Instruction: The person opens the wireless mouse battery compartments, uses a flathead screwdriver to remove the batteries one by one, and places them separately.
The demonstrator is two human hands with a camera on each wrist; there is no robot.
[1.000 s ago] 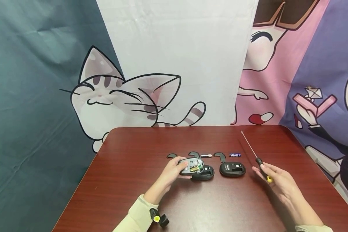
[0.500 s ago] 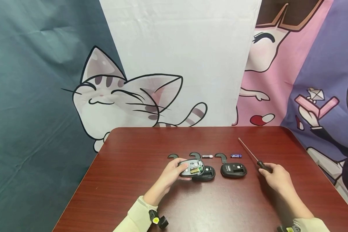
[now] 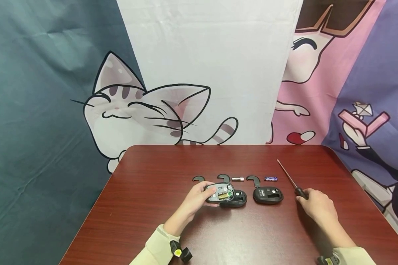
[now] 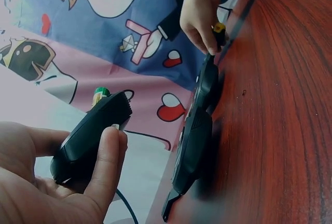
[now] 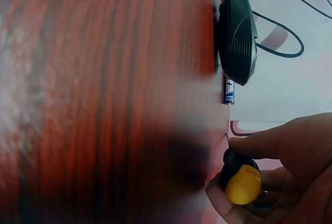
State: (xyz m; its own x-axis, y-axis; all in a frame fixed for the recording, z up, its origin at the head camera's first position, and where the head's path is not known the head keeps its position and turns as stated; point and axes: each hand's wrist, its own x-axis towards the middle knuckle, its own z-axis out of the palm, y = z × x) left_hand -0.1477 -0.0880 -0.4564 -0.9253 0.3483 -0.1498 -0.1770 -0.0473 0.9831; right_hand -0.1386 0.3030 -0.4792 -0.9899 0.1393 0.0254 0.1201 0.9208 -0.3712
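My left hand (image 3: 208, 195) grips an opened grey mouse (image 3: 219, 192), held tilted just above the table with a battery showing inside; in the left wrist view the thumb (image 4: 105, 165) lies across the mouse (image 4: 88, 133). A black mouse part (image 3: 236, 198) lies right under it. My right hand (image 3: 306, 197) is curled round the black handle of a long screwdriver (image 3: 287, 175), whose shaft points to the far left, low over the table. The screwdriver's yellow butt (image 5: 242, 184) shows in the right wrist view. A second black mouse (image 3: 268, 195) sits between the hands.
Along the far side of the mice lie three black hook-shaped pieces (image 3: 252, 179), a pale battery (image 3: 237, 179) and a blue battery (image 3: 271, 179). The red-brown table (image 3: 152, 221) ends at a cartoon cloth backdrop (image 3: 152, 110).
My right hand turned over and brought the screwdriver down from a raised tilt to lie low over the table. The left hand and its mouse stayed put.
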